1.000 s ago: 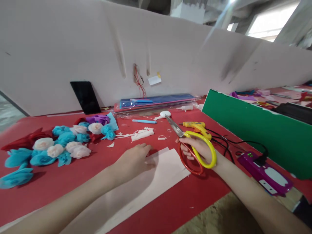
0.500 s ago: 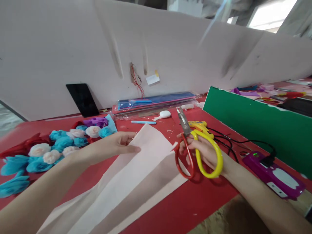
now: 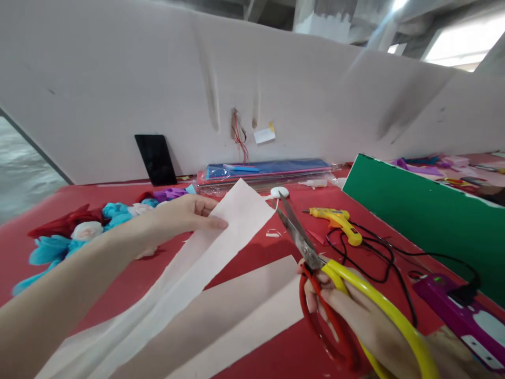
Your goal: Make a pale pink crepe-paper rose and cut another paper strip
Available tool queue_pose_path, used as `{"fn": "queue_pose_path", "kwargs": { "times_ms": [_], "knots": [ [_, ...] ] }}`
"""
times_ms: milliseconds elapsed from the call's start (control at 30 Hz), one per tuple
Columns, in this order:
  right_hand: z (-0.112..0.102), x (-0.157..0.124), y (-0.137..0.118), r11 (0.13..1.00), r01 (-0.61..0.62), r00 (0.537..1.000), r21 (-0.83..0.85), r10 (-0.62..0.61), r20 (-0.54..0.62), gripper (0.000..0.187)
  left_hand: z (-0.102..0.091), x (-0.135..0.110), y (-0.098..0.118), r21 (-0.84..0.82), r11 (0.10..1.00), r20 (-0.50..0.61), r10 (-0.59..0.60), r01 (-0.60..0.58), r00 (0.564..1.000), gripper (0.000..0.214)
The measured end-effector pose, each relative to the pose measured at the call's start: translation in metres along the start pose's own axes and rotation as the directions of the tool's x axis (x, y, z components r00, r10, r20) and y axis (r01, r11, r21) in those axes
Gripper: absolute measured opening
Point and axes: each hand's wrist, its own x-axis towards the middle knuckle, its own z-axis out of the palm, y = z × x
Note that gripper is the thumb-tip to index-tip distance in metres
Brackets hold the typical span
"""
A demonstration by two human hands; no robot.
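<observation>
My left hand (image 3: 199, 213) pinches a long pale pink paper strip (image 3: 240, 216) near its upper end and holds it raised off the table. In my right hand (image 3: 359, 308) is a pair of scissors (image 3: 305, 246) with one red and one yellow handle. Its blades stand apart, tips close to the strip's right corner, where a thin white sliver of paper hangs. Another pale paper piece (image 3: 252, 295) lies beneath, between my hands; its lower part runs out of view. Small paper scraps (image 3: 273, 232) lie beyond the scissors.
Blue, white, red and purple paper flowers (image 3: 87, 231) lie at left. A yellow glue gun (image 3: 335, 218) and its black cord reach a purple power strip (image 3: 461, 316) by a green board (image 3: 426, 210). A black tablet (image 3: 155, 160) leans on the white wall.
The scissors' blades have opened and now point up-left to the strip's corner. My left hand has lifted the strip apart from the other paper piece. The whole view has shifted.
</observation>
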Motion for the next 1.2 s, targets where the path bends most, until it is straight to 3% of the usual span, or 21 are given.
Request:
{"fn": "queue_pose_path", "kwargs": {
  "times_ms": [200, 367, 833, 1000, 1200],
  "knots": [
    [0.0, -0.001, 0.003, 0.991, 0.023, 0.999, -0.132, -0.029, -0.04, 0.006, -0.003, 0.002, 0.012, 0.04, 0.999, -0.08, -0.021, 0.024, 0.997, 0.012],
    [-0.003, -0.003, 0.005, 0.957, 0.069, 0.987, -0.281, -0.106, -0.118, 0.017, -0.002, 0.0, 0.01, -0.023, 0.999, -0.073, -0.042, 0.041, 0.996, 0.014],
    [-0.01, -0.007, -0.002, 0.818, 0.223, 0.956, -0.531, -0.291, -0.047, 0.018, -0.012, 0.017, -0.011, -0.174, 0.984, -0.06, -0.057, 0.045, 0.997, 0.025],
    [-0.01, -0.006, 0.003, 0.8, 0.242, 0.951, -0.549, -0.306, -0.028, 0.02, -0.014, 0.022, -0.018, -0.183, 0.982, -0.045, -0.058, 0.049, 0.997, 0.022],
    [-0.007, -0.002, 0.001, 0.802, 0.19, 0.973, -0.567, -0.232, -0.002, 0.016, -0.01, 0.024, -0.018, -0.179, 0.981, -0.023, -0.074, 0.069, 0.997, 0.014]
  ]
}}
